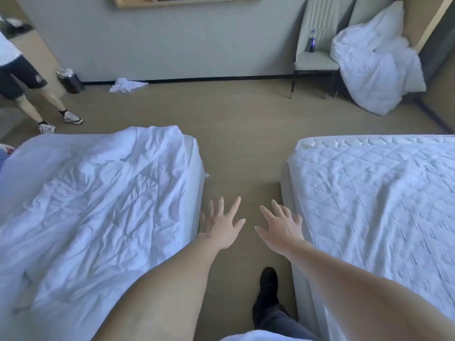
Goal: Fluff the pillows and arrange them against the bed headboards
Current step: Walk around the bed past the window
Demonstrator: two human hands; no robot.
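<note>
Pillows: the only candidate is the white heap point(376, 67) piled on the far chair point(317, 61); whether it is pillows or a duvet you cannot tell from here. It sits well apart from both of your hands, past the foot of both beds.

Landmark = aisle floor point(241, 148) between the two beds.

- Your left hand point(222, 228) hangs over the aisle, fingers spread wide, palm down, holding nothing. It sits just beside the edge of the left bed point(98, 193); contact unclear.
- Your right hand point(282, 230) hangs over the aisle too, fingers spread, empty, just beside the edge of the right bed point(381, 193).
- Left of the aisle: bed covered by a crumpled white sheet.
- Right of the aisle: bare quilted mattress.
- In the aisle, near you: your black shoe point(267, 289), below the right forearm.
- Far end of the aisle, at the wall: small white cloth point(126, 85) on the floor, dark bin point(71, 80) left of it.
- On the chair seat, beside the heap: dark bottle point(312, 41), upright.
- Far left of the aisle: another person's legs point(32, 94), in dark shorts and sneakers.
</note>
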